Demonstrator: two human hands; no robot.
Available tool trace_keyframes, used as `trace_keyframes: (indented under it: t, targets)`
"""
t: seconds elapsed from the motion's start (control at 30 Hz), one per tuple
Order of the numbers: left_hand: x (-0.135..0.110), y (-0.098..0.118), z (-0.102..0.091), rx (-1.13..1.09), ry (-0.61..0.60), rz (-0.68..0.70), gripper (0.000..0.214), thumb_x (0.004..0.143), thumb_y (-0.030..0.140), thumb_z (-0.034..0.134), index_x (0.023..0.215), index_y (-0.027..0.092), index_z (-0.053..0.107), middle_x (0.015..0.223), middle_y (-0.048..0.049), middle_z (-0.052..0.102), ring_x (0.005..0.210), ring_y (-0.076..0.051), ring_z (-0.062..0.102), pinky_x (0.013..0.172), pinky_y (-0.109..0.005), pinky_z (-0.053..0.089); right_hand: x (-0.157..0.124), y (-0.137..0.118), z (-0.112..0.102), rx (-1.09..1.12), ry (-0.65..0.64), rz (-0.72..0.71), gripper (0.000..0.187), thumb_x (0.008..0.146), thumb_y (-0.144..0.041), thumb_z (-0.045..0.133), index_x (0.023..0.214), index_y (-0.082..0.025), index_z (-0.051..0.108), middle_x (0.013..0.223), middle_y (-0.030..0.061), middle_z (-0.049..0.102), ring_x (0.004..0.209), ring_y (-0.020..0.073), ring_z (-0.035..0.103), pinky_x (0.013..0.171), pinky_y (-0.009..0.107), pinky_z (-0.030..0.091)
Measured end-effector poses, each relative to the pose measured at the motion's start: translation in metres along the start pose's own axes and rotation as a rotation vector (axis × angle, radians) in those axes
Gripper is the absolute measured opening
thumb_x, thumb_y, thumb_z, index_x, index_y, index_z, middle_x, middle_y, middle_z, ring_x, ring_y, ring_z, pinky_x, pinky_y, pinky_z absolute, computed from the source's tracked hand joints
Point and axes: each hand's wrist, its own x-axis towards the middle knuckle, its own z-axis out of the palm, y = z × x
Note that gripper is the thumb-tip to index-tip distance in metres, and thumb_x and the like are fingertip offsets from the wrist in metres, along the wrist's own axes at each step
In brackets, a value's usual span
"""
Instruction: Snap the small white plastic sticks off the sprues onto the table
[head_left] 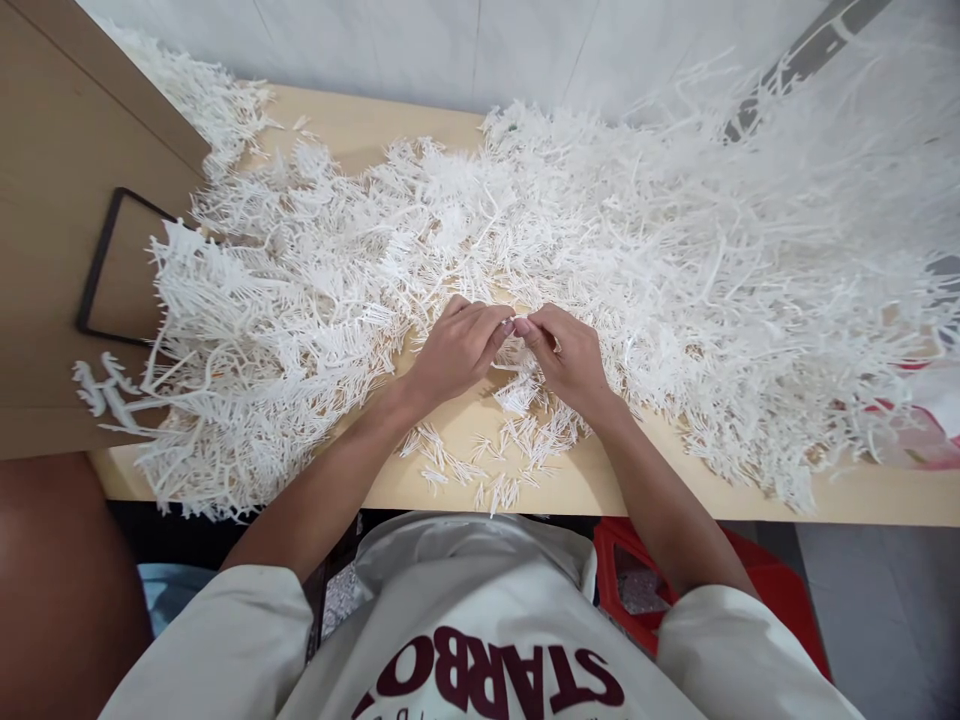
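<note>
My left hand point(466, 345) and my right hand point(564, 352) meet over the middle of the table, fingertips almost touching. Both are closed in a pinch around a small white plastic piece point(513, 321), mostly covered by the fingers. Beneath the hands lies a small clump of white sticks point(517, 393). Loose short white sticks point(501, 490) are scattered between my forearms, near the front edge. Around and behind the hands spreads a large heap of white branching plastic pieces point(450, 215), thin stems with many short side prongs.
The pale wooden table point(862, 497) runs along a tiled wall point(420, 45). A cardboard box point(52, 120) stands at the left, with a black wire frame point(94, 265) against it. Clear plastic with red marks point(919, 425) lies at the right. A red stool point(780, 585) is below the table.
</note>
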Motion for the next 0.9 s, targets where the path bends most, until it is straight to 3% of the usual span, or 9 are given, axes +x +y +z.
trace_keyframes:
  t: [0.17,0.37,0.43,0.53,0.7,0.9]
  targets:
    - [0.000,0.000,0.003,-0.023,0.066,-0.060,0.023,0.097,0.033,0.037,0.093,0.021,0.056,0.074,0.0004,0.067,0.063,-0.012,0.054,0.075,-0.031,0.038,-0.003,-0.012,0.001,0.027,-0.037,-0.067,0.026,0.092,-0.026,0.050,0.067,-0.019,0.052,0.058,-0.0049,0.046,0.052,0.0062,0.039,0.051,0.023,0.032]
    - [0.003,-0.006,-0.001,-0.059,0.103,-0.194,0.028,0.097,0.037,0.036,0.088,0.021,0.056,0.075,0.0012,0.065,0.064,-0.010,0.052,0.074,-0.027,0.041,-0.015,-0.030,0.014,0.017,-0.153,-0.372,0.020,0.091,-0.021,0.050,0.072,-0.019,0.055,0.064,-0.0036,0.055,0.056,0.0068,0.044,0.053,0.023,0.036]
    - [0.003,-0.007,-0.003,-0.062,0.133,-0.162,0.024,0.097,0.035,0.038,0.092,0.020,0.057,0.079,0.0011,0.066,0.066,-0.010,0.054,0.075,-0.027,0.041,-0.015,-0.027,0.013,-0.017,-0.045,-0.305,0.020,0.091,-0.024,0.052,0.073,-0.020,0.056,0.061,-0.0038,0.054,0.056,0.0072,0.045,0.054,0.024,0.036]
    - [0.003,-0.004,-0.004,0.012,0.156,-0.017,0.018,0.095,0.031,0.043,0.094,0.019,0.056,0.076,0.0011,0.067,0.066,-0.010,0.056,0.074,-0.028,0.040,-0.010,-0.020,0.007,0.027,0.115,-0.058,0.022,0.090,-0.032,0.056,0.072,-0.020,0.056,0.061,-0.0041,0.052,0.055,0.0064,0.044,0.053,0.023,0.035]
    - [0.000,0.000,0.000,0.134,0.129,0.125,0.016,0.096,0.022,0.041,0.104,0.020,0.055,0.072,0.0017,0.065,0.068,-0.011,0.056,0.071,-0.029,0.037,-0.003,-0.018,0.003,0.155,0.080,0.255,0.035,0.094,-0.045,0.045,0.071,-0.020,0.055,0.064,-0.0029,0.053,0.059,0.0075,0.047,0.058,0.024,0.037]
    - [0.000,-0.001,0.000,0.150,0.118,0.162,0.015,0.095,0.020,0.043,0.106,0.019,0.053,0.075,0.0018,0.066,0.070,-0.011,0.057,0.073,-0.029,0.037,-0.002,-0.018,0.004,0.227,0.041,0.308,0.036,0.095,-0.043,0.041,0.071,-0.020,0.055,0.062,-0.0026,0.052,0.057,0.0082,0.046,0.056,0.025,0.035]
